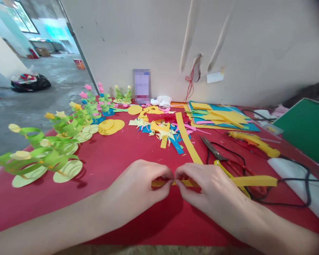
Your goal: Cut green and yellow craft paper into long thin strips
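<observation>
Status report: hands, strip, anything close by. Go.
Left hand and right hand both pinching yellow paper strip. Strip held just above red table. Scissors beside right hand.

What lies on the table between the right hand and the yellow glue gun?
In the head view, the scissors lie between the right hand and the glue gun.

My left hand (138, 186) and right hand (204, 187), seen from above, each with its forearm running to the lower edge of the view. Both hands are bare: no gloves, rings, watch or bracelet show. Both forearms are uncovered as far as they are visible, with no sleeve or cuff in view. Fingernails are short and unpainted where visible.
</observation>
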A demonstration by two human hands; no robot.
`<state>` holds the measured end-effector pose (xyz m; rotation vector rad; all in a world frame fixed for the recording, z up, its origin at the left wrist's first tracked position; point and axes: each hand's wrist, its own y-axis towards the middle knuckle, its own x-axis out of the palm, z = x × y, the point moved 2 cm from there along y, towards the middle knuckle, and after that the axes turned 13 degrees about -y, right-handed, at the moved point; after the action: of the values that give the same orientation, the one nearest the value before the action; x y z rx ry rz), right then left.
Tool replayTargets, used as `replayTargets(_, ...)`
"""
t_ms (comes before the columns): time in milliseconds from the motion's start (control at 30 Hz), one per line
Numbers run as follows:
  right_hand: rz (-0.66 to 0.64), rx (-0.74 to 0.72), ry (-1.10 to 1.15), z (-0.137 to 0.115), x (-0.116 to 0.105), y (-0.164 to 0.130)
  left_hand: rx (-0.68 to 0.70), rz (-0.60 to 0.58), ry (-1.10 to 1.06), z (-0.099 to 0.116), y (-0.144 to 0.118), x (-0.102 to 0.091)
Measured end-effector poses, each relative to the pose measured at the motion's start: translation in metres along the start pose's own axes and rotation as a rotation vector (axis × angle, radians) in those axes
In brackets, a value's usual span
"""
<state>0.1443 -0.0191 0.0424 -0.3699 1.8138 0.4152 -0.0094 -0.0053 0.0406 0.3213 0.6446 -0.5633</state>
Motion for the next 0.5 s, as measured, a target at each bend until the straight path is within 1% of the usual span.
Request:
replayTargets(267,0.036,-0.021,-0.109,-0.001,-0.007,-0.001,-0.015,0.011,-0.001,-0.003,0.003,-0.007)
replayTargets(500,0.104,-0.002,-0.171,0.011,-0.027,-0.004,-0.129,0.051,-0.092,-0.020,0.013,-0.019)
